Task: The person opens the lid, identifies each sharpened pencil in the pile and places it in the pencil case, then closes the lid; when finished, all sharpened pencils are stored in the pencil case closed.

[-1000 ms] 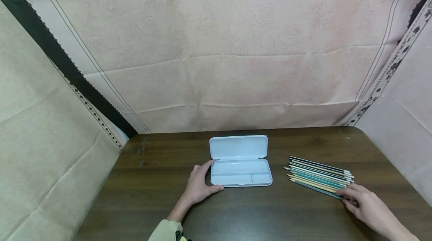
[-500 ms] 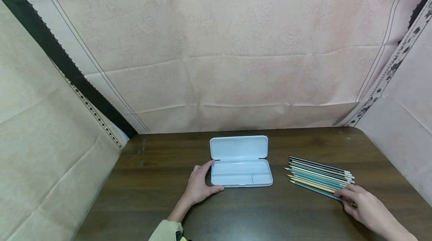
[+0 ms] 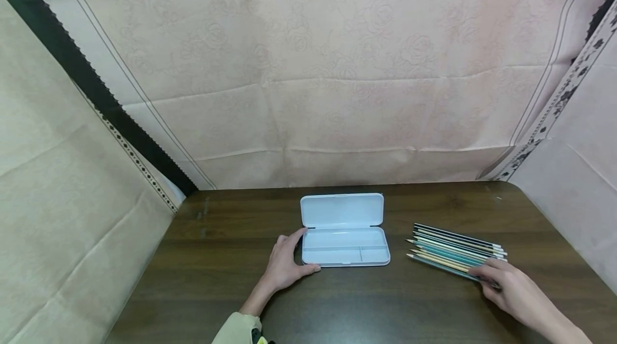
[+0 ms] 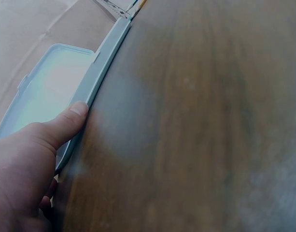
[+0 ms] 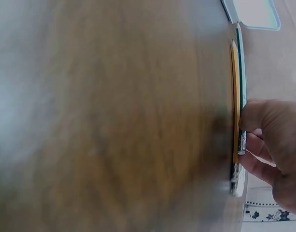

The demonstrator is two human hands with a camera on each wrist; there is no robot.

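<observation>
In the head view a light blue pencil case (image 3: 332, 256) lies on the table with its lid (image 3: 342, 210) raised at the back. My left hand (image 3: 282, 264) holds the case's left end, thumb (image 4: 70, 123) against the front wall and a finger at the rear corner. To the right, my right hand (image 3: 513, 289) pinches a dark green pencil (image 5: 241, 72) near its rear end. It is the front one of a slanted row of pencils (image 3: 455, 247), black, green and yellow, tips toward the case. A yellow pencil (image 5: 235, 92) lies close beside it in the right wrist view.
The dark brown wooden table (image 3: 337, 306) extends in front of the case and between both hands. Pale patterned cloth (image 3: 337, 92) hangs behind the table and along both sides.
My right hand has shifted slightly left and up, and the green pencil has slid toward the case, its tip now slightly past the neighbouring yellow one. My left hand stays at the case.
</observation>
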